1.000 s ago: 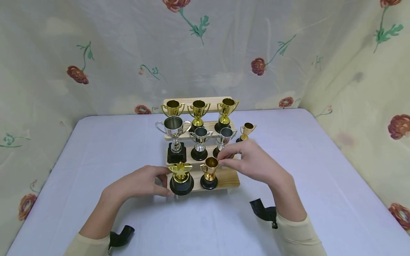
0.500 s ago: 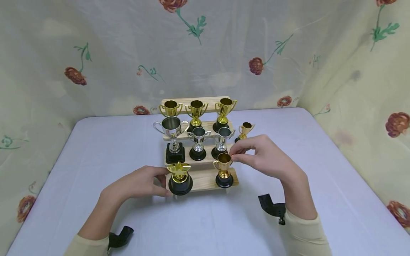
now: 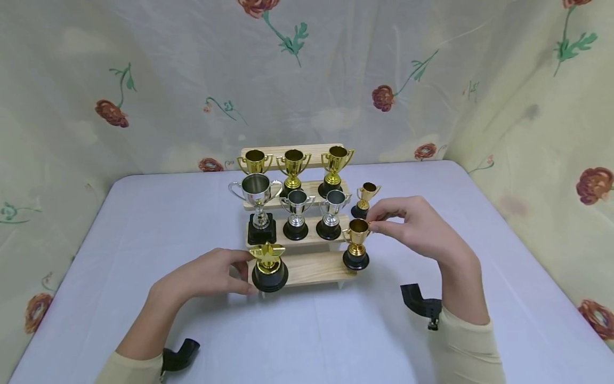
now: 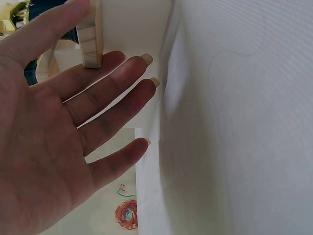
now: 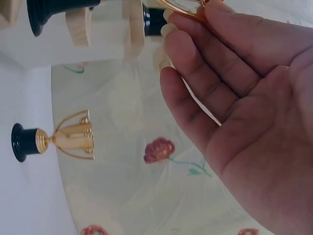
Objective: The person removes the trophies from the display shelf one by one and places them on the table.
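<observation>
My right hand point(image 3: 417, 229) pinches the handle of a small gold trophy cup point(image 3: 357, 234) with a black base. In the head view this cup overlaps the right end of the lowest shelf point(image 3: 316, 268) of a stepped wooden stand. In the right wrist view, only its golden rim point(image 5: 183, 10) shows at the fingertips. My left hand point(image 3: 206, 274) is at that shelf's left end, beside a gold star trophy point(image 3: 269, 269). The left wrist view shows its fingers extended around the shelf's end point(image 4: 89, 41), gripping no trophy.
Silver cups point(image 3: 296, 216) stand on the middle step, the left one point(image 3: 259, 194) larger. Gold cups point(image 3: 293, 165) line the step behind. Another small gold cup point(image 3: 365, 200) stands on the white tablecloth right of the stand. Flowered cloth point(image 3: 312, 90) hangs behind.
My right hand has carried the small gold cup rightward along the lowest shelf, from beside the star trophy to the shelf's right end. The left hand has stayed in place.
</observation>
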A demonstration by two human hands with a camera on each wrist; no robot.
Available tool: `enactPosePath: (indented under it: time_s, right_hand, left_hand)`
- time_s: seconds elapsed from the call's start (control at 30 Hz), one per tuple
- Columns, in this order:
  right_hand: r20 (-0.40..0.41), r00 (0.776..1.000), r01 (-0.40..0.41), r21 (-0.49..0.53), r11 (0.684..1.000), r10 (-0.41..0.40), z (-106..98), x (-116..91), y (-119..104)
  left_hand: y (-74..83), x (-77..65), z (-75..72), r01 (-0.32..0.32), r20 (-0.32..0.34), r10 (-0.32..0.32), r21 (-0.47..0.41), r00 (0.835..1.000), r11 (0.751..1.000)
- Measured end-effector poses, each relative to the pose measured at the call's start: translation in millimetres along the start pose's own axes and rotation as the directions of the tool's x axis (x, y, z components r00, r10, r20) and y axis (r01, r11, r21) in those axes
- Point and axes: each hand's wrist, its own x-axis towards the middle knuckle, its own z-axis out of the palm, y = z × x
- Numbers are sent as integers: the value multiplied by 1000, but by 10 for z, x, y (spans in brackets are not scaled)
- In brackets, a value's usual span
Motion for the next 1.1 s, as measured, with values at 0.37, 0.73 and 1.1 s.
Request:
enactPosePath:
  time_s: [0.37,0.73,1.1]
  right_hand:
    - [-43,993,-107,39,994,108,-80,-9,219]
    - [-97,978,-182,47,982,185,-63,44,429]
    - [-265,932,-237,67,969,246,2,106,682]
  left_hand:
    - [-13,4,11,-1,-2,1,9,1000,1000]
    - [-6,3,4,5,-2,-5,9,1000,1000]
    - [-23,10,8,5,0,-5,8,1000,1000]
